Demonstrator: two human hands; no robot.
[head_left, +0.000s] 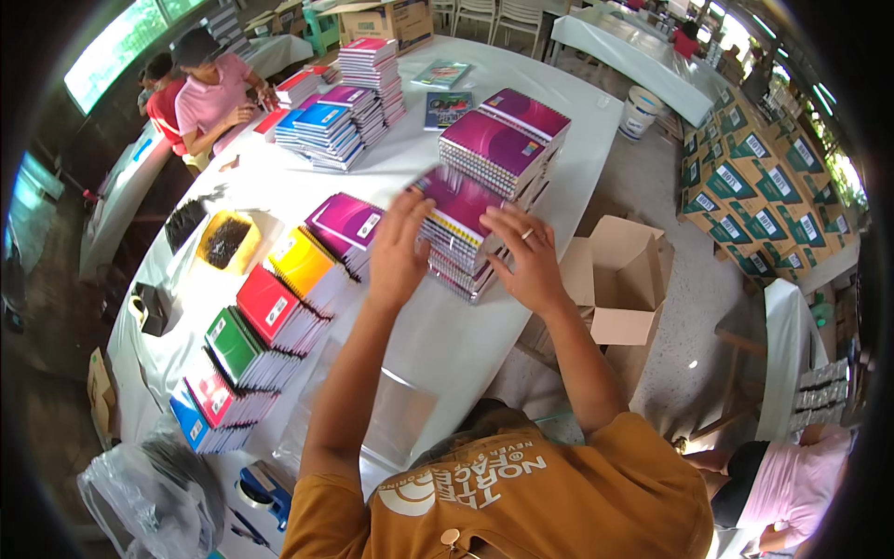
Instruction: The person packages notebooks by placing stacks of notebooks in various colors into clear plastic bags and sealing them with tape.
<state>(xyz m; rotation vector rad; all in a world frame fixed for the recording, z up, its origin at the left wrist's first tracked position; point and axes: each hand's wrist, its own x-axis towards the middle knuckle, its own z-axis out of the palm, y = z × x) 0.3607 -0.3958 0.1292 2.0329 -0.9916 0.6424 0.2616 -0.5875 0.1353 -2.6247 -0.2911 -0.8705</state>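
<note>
Glossy paper notebooks (458, 233), wire-bound

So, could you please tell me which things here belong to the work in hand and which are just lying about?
In hand:
left hand
right hand
purple notebook stack

Lying about:
open cardboard box
tape dispenser
white bucket
row of coloured notebooks

Bare white table (447, 345) lies open at lower centre, between the fanned row of coloured notebooks (270, 317) at left and the table's right edge. Toward frame centre, a purple notebook stack (461, 238) blocks the way, with a taller stack (503, 149) just behind.
</note>
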